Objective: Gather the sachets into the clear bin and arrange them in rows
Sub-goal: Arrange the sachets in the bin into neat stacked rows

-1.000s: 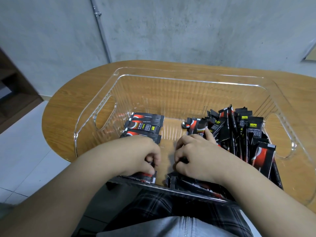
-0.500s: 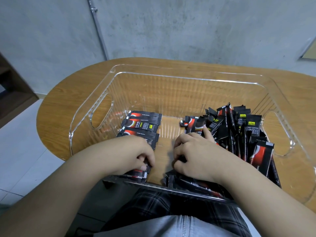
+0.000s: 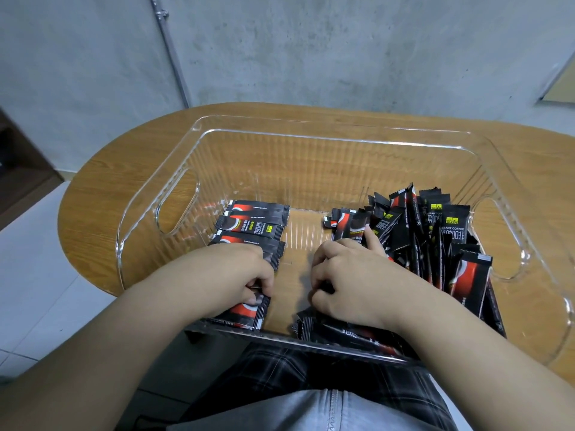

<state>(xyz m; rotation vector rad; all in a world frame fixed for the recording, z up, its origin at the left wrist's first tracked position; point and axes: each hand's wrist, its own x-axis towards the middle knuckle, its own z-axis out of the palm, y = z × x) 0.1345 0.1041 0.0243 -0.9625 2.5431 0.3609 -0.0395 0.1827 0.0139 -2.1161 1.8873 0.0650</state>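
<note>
The clear bin (image 3: 314, 133) stands on the wooden table (image 3: 102, 188). Inside it on the left, black-and-red sachets lie flat in a row (image 3: 253, 223). A loose pile of sachets (image 3: 435, 237) leans against the right side. My left hand (image 3: 230, 275) is in the bin near its front wall, fingers curled, pinching a sachet (image 3: 249, 312) at the near end of the row. My right hand (image 3: 351, 278) rests beside the pile with fingers curled on dark sachets under it; its index finger points into the pile.
More sachets (image 3: 342, 334) lie flat along the bin's front wall under my right wrist. A strip of bare bin floor (image 3: 295, 237) runs between the row and the pile. A grey wall with a pipe (image 3: 171, 54) rises behind the table.
My left hand has shifted slightly left with its sachet toward the near end of the row. My right hand has barely moved.
</note>
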